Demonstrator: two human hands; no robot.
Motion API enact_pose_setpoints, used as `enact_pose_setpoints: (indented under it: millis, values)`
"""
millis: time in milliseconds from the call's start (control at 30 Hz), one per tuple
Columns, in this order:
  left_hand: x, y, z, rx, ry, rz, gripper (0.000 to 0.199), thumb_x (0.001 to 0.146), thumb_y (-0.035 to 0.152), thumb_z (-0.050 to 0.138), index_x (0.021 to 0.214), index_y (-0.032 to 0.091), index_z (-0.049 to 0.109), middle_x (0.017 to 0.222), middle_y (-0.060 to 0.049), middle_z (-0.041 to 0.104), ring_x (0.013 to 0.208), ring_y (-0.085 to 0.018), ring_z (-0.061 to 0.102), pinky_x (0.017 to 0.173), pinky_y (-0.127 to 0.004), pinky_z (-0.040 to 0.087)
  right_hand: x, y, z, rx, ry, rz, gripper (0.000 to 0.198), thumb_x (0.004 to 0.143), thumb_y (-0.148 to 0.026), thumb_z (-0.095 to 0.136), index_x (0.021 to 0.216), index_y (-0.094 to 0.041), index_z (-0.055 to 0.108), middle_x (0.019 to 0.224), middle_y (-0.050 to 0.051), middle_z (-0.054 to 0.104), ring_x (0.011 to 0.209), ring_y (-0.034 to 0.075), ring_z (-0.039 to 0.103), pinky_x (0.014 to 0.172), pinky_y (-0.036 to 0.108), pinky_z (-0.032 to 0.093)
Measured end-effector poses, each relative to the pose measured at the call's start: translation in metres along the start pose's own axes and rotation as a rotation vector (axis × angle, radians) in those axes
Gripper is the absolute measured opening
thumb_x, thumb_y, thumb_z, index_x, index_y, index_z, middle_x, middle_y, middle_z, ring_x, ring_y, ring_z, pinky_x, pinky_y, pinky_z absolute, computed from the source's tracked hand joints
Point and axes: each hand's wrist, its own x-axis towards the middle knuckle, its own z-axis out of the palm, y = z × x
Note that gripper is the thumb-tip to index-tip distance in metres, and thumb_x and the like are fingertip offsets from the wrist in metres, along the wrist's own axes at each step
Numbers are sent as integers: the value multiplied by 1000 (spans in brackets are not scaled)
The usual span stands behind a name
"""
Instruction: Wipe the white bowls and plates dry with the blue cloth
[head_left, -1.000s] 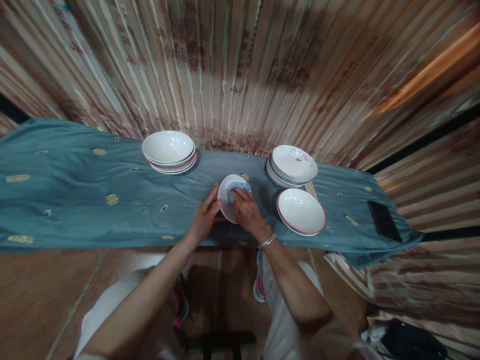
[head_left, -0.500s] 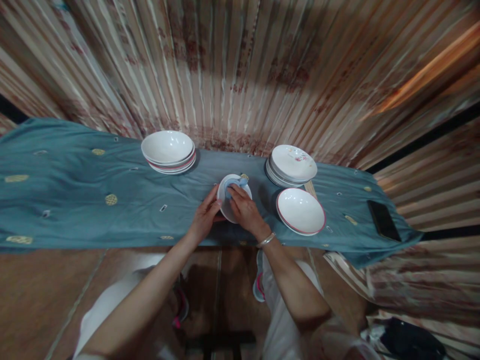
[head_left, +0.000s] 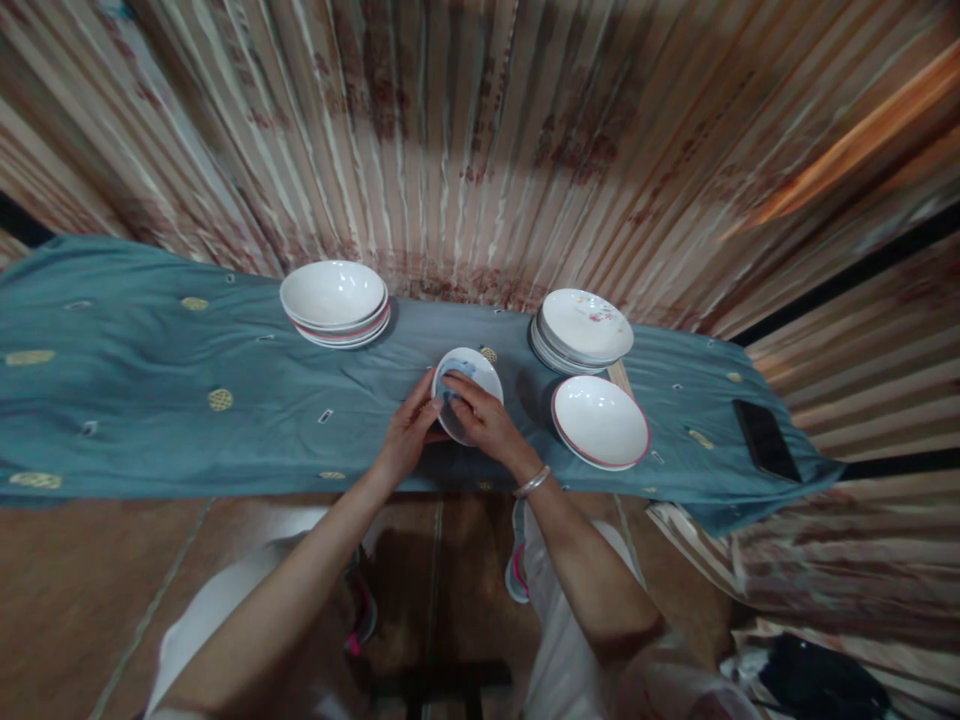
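Observation:
A small white bowl (head_left: 490, 373) is tilted toward me above the front middle of the table. My left hand (head_left: 409, 425) grips its left rim, thumb on the near side and the other fingers hidden beneath. Inside the bowl, my right hand (head_left: 480, 415) presses a light blue cloth (head_left: 463, 367) against the inner wall with its fingers. Most of the cloth is covered by those fingers. A silver bracelet (head_left: 533, 482) circles my right wrist.
A stack of white bowls (head_left: 334, 295) stands at the back left. Stacked plates (head_left: 585, 325) with a floral top one stand right of centre, with red-rimmed bowls (head_left: 601, 422) in front. A black phone (head_left: 766, 440) lies far right on the teal cloth (head_left: 150, 370). A curtain (head_left: 450, 150) hangs behind.
My right fingers have shifted left and slightly down inside the bowl, bunching the blue cloth, which no longer reaches over the right rim. The left hand keeps its grip.

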Motion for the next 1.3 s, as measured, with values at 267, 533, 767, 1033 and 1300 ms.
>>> enact_pose_setpoints:
  millis: [267, 533, 767, 1033, 1300]
  values:
    - [-1, 1, 0, 8, -16, 0, 75, 76, 50, 73, 145, 30, 51, 143, -6, 59, 121, -33, 59, 81, -43, 63, 3, -5, -6, 203, -42, 87, 33, 96, -31, 55, 124, -23, 70, 136, 6, 65, 130, 19, 57, 117, 37, 36]
    - [0, -1, 0, 8, -16, -3, 76, 77, 49, 73, 147, 28, 50, 140, -8, 61, 118, -32, 61, 81, -42, 63, 3, -6, -15, 330, -121, 111, 31, 94, -42, 59, 110, -21, 76, 117, 6, 74, 113, 20, 66, 106, 36, 46]
    - [0, 0, 0, 18, -13, -2, 78, 77, 49, 73, 147, 25, 49, 139, -9, 61, 113, -31, 63, 73, -38, 64, 0, -11, -25, 332, -219, 109, 28, 91, -37, 61, 105, -18, 76, 105, 4, 76, 103, 20, 69, 98, 32, 49]
    - [0, -1, -1, 7, -10, -11, 76, 76, 48, 73, 146, 27, 51, 140, -8, 61, 112, -32, 64, 76, -41, 64, -5, -8, -35, 339, -333, 153, 24, 86, -34, 66, 98, -17, 78, 96, 4, 77, 90, 17, 68, 88, 29, 51]
    - [0, 0, 1, 21, -31, 5, 81, 74, 50, 73, 147, 24, 50, 141, -10, 60, 116, -34, 62, 77, -43, 64, -9, -7, -40, 172, -392, 188, 21, 80, -16, 59, 89, -17, 78, 87, 1, 77, 80, 16, 67, 81, 26, 50]
